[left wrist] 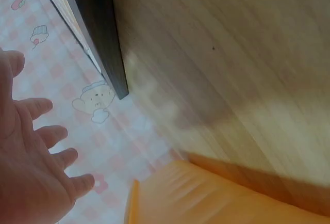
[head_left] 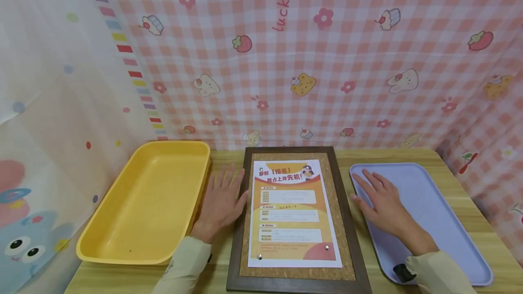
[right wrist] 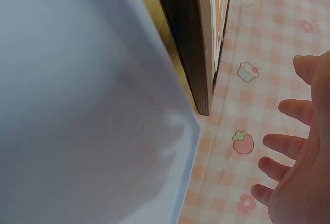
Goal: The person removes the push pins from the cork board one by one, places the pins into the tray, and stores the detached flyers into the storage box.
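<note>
A framed cork board (head_left: 347,257) lies on the table in the middle of the head view. On it is a printed orange-and-white sheet (head_left: 292,214) with silver pins at several corners. My left hand (head_left: 220,198) is spread flat between the board and a yellow tray (head_left: 143,203), palm down with straight fingers. Over the left edge of a lavender tray (head_left: 433,212), my right hand (head_left: 380,203) hovers with its fingers extended. Both wrist views show the left palm (left wrist: 31,157) and right palm (right wrist: 304,167) holding nothing, with the fingers apart.
The wooden table (head_left: 457,180) backs onto a pink checked cloth (head_left: 261,67) with cartoon prints. A pale patterned curtain (head_left: 61,103) hangs on the left, close to the yellow tray. More checked cloth hangs at the right side.
</note>
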Available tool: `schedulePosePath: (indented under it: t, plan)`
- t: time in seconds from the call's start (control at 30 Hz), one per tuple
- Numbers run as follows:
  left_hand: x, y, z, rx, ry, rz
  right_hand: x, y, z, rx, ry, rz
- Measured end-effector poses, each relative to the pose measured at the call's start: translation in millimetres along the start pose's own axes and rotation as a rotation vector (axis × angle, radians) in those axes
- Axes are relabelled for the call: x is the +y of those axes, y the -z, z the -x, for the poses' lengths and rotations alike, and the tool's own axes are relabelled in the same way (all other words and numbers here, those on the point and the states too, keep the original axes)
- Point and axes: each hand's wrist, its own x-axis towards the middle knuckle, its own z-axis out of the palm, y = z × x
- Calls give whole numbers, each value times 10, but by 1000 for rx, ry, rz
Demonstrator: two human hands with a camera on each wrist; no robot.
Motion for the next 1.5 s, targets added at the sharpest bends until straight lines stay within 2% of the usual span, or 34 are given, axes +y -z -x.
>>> schedulePosePath:
  t: [0.1,0.3,0.57,0.83,0.93,1.07,1.3,1.5]
  plan:
    - [13,-14,-5,-27,-3,-1,-35,-12,0,-10,13,-19]
    - [34,-69,-27,-85,15,81,-113,-32,3,-66,49,-72]
    - [22,-128,-58,-158,31,146,-197,-87,26,-189,3,-138]
    - [-3,-139,-65,-250,-23,210,-275,-165,35,-279,34,-306]
    - [-11,-158,-69,-269,-37,223,-309,-176,33,-324,60,-399]
    - [-9,-182,-83,-292,-53,234,-359,-186,22,-352,92,-462]
    - [22,-195,-111,-347,-59,249,-439,-201,61,-493,48,-579]
    - [31,-211,-128,-380,-52,248,-475,-204,126,-596,55,-680]
